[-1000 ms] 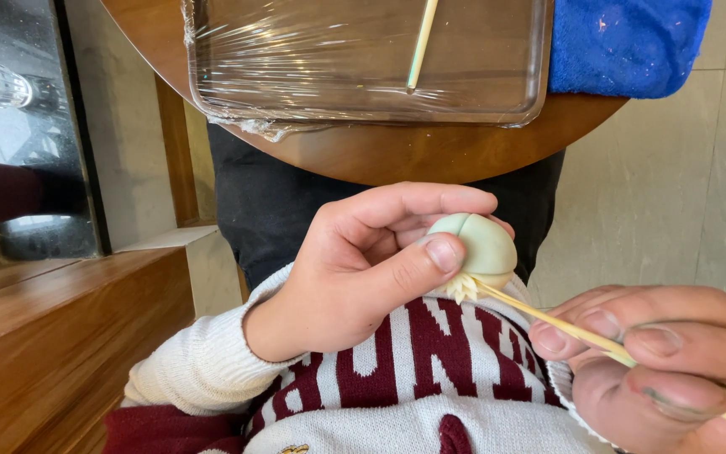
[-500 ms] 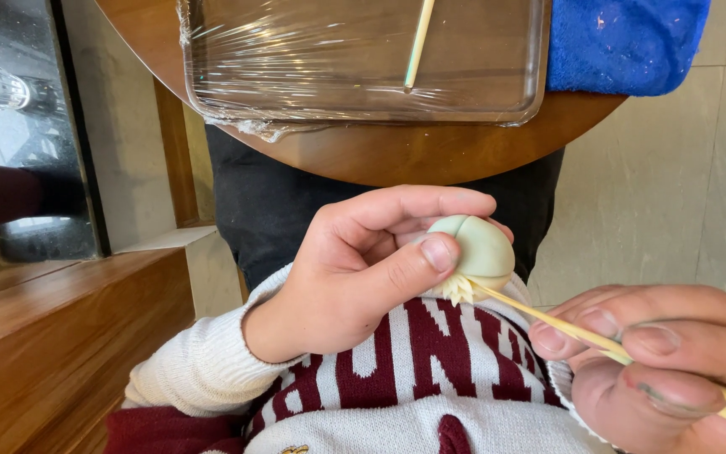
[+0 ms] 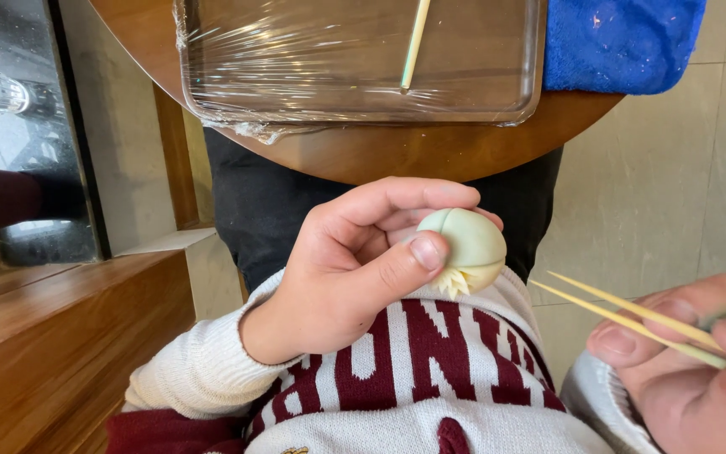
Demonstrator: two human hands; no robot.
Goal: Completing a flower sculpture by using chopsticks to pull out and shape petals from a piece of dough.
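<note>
Our left hand [image 3: 355, 269] pinches a pale green dough ball [image 3: 468, 248], frilled end pointing down; our right hand [image 3: 691, 361] grips two chopsticks [image 3: 623, 315] pointing up-left toward it.

Left hand [image 3: 355, 269] is raised in front of the chest, fingers curled over, thumb pressed forward, its grip closed. Right hand [image 3: 691, 370] sits low at the lower right, palm up, thumb and fingers pinched together, well apart from the left.

Tray [image 3: 212, 84] on table [image 3: 363, 155], cloth [image 3: 623, 42] right.
</note>
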